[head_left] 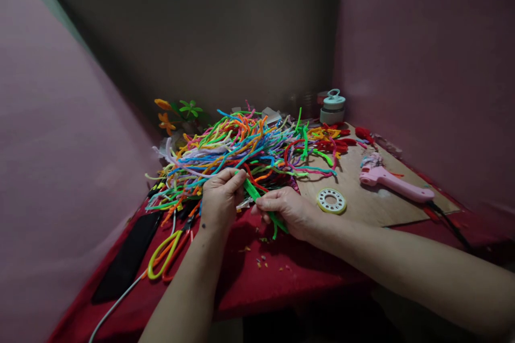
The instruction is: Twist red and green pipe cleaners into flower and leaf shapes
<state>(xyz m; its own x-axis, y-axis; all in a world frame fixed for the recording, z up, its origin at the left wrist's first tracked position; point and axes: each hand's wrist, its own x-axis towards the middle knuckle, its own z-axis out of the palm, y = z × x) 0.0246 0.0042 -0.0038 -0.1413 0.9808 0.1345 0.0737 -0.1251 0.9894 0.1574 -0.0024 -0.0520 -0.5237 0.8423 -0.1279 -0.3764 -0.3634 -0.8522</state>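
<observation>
Bright green pipe cleaners (252, 191) stretch between my two hands, lying side by side as a flat strip. My left hand (222, 193) pinches the upper end between thumb and fingers. Lower down, my right hand (284, 209) grips the same strip, and its loose ends stick out below the fingers. Behind both hands spreads a big heap of many-coloured pipe cleaners (225, 144). Scissors with yellow and red handles (171, 252) lie left of my left forearm. A white and yellow tape roll (331, 201) rests beyond my right wrist.
A pink glue gun (396, 185) with a black cord lies on a tan board (362, 211) at right. A black phone-like slab (127, 257) and a white cable (116, 303) are at left. Orange flowers (166, 122) and a mint-green lidded container (333, 107) stand behind. Scraps dot the red cloth (257, 289).
</observation>
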